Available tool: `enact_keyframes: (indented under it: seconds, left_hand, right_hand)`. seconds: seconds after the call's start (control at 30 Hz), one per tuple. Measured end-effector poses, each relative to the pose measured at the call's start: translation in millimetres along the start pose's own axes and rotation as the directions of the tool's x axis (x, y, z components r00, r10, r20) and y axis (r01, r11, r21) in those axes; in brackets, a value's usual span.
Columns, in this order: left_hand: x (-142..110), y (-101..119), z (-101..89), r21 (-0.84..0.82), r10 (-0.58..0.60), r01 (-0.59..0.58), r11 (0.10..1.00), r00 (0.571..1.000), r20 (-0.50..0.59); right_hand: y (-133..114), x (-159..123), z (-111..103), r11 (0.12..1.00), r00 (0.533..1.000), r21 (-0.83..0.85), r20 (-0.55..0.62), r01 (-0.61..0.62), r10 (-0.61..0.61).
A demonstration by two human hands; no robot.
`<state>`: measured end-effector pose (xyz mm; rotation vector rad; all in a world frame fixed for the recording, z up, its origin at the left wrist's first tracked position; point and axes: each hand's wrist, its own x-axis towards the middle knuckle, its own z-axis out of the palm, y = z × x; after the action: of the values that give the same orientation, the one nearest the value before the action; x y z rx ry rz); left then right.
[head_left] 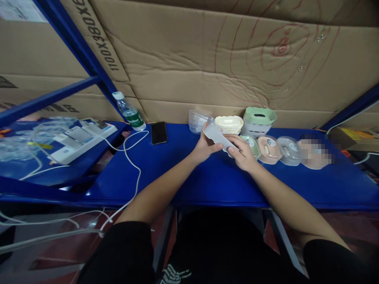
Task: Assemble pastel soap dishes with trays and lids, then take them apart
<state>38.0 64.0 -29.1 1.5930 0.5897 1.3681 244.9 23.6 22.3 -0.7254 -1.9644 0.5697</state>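
While both hands are holding one pale grey tray (218, 138) above the blue surface (183, 173), the left hand (204, 148) and right hand (243, 154) are each clamping an end; assembled lidded boxes (278, 149) are lying in a row alongside, and stacks of cream trays (229, 124) are waiting behind, suggesting partial completion.

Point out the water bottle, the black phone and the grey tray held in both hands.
water bottle (130, 112), head view, on its clear body above the green label.
black phone (159, 132), head view, middle of its dark screen.
grey tray (217, 136), head view, flat face between the hands.
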Motion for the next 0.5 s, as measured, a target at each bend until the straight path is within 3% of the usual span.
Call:
enact_keyframes:
  seconds: [0.3, 0.4, 0.5]
  left_hand:
    - [-1, 5, 0.3, 0.032, 0.024, -0.022, 0.999, 0.999, -0.046]
    - [-1, 3, -0.5, -0.014, 0.0, 0.0, 1.0, 1.0, -0.013]
    - [0, -1, -2.2, -0.066, -0.043, 0.045, 0.997, 0.999, 0.032]
  right_hand:
    - [7, -2, 4, 0.999, 0.987, 0.032, -0.16, 0.006, -0.001]
    - [13, 0, 2, 0.994, 0.967, 0.083, -0.242, -0.065, 0.084]
    - [21, 0, -1, 0.974, 0.914, 0.147, -0.342, -0.175, 0.216]
